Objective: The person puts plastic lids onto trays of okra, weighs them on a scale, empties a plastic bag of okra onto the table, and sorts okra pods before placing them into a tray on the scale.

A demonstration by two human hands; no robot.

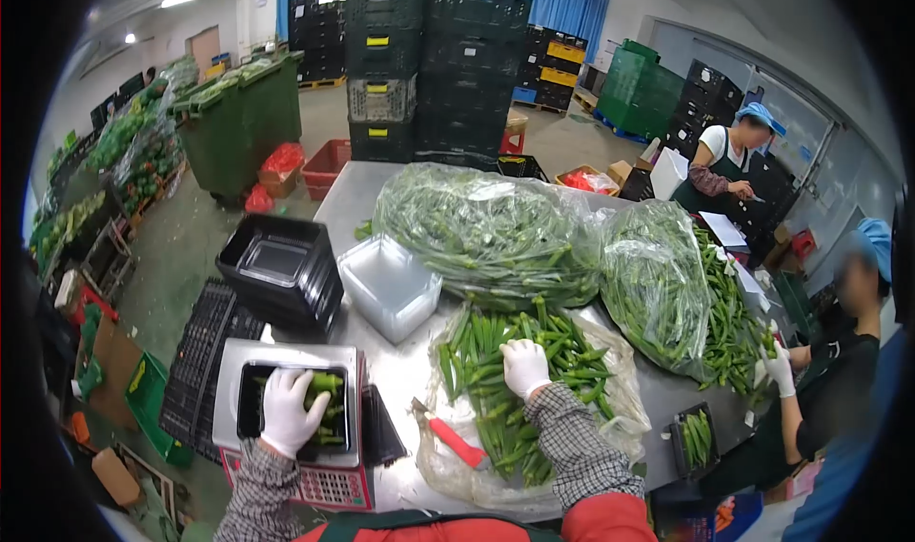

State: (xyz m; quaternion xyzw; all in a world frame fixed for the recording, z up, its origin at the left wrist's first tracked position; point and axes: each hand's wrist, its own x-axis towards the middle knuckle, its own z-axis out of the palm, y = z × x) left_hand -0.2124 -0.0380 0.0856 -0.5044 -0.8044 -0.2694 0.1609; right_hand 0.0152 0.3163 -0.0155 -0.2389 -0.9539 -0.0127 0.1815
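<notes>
My left hand (289,411), in a white glove, reaches into a black plastic tray (250,389) on a red and silver weighing scale (329,488). Its thumb stands apart from the fingers, beside several green okra pods (329,410). My right hand (526,368), also gloved, has its fingers curled on a heap of okra (486,370); the fingertips are partly hidden there. The heap lies on spread clear plastic (434,470). A red-handled knife (457,442) rests on the plastic, between my hands.
Stacked black trays (281,275) and clear lids (389,285) stand beyond the scale. Large bags of okra (491,227) (653,285) lie at the back. At right, a co-worker's gloved hand (780,366) is near loose okra and a filled tray (694,442). Another person stands farther back.
</notes>
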